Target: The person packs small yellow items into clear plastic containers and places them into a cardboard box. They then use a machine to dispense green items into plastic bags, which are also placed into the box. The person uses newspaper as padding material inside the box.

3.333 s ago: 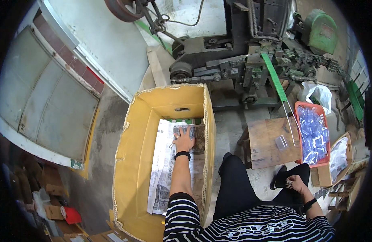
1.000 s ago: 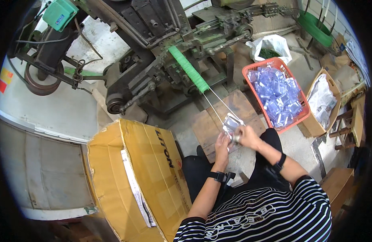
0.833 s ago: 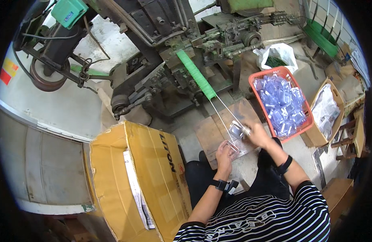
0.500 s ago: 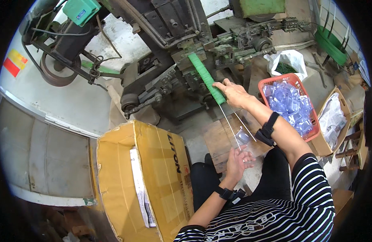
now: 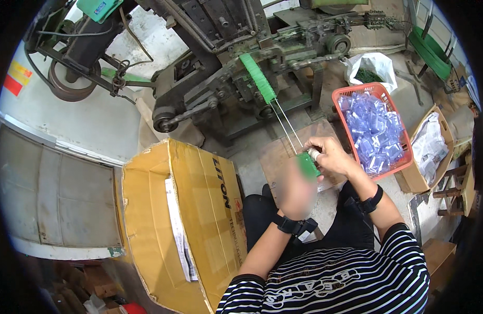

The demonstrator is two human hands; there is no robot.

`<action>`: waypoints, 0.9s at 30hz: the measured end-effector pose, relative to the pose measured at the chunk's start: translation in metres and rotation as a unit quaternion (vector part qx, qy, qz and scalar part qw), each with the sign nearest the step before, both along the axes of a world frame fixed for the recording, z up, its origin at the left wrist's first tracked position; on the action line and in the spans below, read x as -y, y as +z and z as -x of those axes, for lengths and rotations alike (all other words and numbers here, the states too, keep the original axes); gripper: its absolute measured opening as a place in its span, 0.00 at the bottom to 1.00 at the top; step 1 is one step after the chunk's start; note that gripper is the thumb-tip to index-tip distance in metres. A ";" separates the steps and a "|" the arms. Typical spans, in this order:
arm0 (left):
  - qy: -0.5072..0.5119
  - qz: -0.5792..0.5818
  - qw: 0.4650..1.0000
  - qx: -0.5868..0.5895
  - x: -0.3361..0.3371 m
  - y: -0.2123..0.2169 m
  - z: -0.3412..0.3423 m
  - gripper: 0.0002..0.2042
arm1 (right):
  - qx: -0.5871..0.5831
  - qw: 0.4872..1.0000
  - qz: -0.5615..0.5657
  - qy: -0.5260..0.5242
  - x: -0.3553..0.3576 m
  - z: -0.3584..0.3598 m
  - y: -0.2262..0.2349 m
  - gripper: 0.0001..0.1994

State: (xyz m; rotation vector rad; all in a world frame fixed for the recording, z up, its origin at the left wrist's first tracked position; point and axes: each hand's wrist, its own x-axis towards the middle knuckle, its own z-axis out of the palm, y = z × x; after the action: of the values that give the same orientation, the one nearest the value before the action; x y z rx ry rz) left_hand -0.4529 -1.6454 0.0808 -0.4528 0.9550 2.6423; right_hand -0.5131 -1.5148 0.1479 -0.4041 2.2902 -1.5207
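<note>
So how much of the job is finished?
Done: some flat packs already lie in the yellow box. In hand: the right hand pinches a small bunch of green pieces off the two rods, the blurred left hand beside it. Left: the red basket holds many clear packs.

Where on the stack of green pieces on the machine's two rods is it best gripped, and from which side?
Grip the green stack at its lower end, where the two thin rods emerge bare. Come from the rods' free end, near the right hand, since the stack's upper end meets the machine. Fingers on both long sides would probably slide it along.
</note>
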 end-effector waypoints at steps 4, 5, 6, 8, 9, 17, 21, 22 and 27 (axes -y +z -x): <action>-0.079 -0.008 0.996 0.045 0.011 0.002 0.016 0.23 | -0.265 0.959 -0.100 -0.012 0.003 -0.005 -0.017 0.12; -0.101 -0.002 0.993 0.058 0.011 0.006 0.020 0.23 | -0.282 0.950 -0.131 -0.019 0.004 -0.008 -0.018 0.12; -0.085 0.032 0.994 0.061 0.006 0.005 0.021 0.22 | -0.298 0.940 -0.164 -0.028 0.007 -0.013 -0.014 0.12; -0.081 0.089 0.990 0.073 -0.001 0.007 0.019 0.21 | -0.327 0.920 -0.210 -0.046 0.007 -0.023 -0.012 0.12; -0.078 0.116 0.987 0.080 -0.004 0.008 0.017 0.20 | -0.316 0.923 -0.211 -0.061 0.005 -0.029 -0.010 0.12; -0.245 0.056 0.968 0.016 0.013 0.066 -0.054 0.17 | -0.267 0.930 -0.096 -0.236 -0.046 -0.049 -0.028 0.12; -0.251 0.137 0.958 -0.037 0.070 0.143 -0.066 0.17 | -0.116 0.944 -0.250 -0.183 -0.039 -0.037 -0.084 0.10; -0.225 0.172 0.957 -0.063 0.092 0.161 -0.065 0.17 | -0.161 0.935 -0.273 -0.159 -0.038 -0.035 -0.108 0.12; 0.012 0.352 0.930 -0.110 0.220 0.216 -0.061 0.16 | -0.094 0.902 -0.400 -0.135 -0.019 -0.021 -0.149 0.14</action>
State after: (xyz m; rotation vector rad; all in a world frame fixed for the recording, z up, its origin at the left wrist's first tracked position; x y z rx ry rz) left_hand -0.3916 -1.8658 0.2968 -0.3112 1.9856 2.3252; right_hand -0.4925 -1.4959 -0.0008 0.0063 2.9551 -0.5181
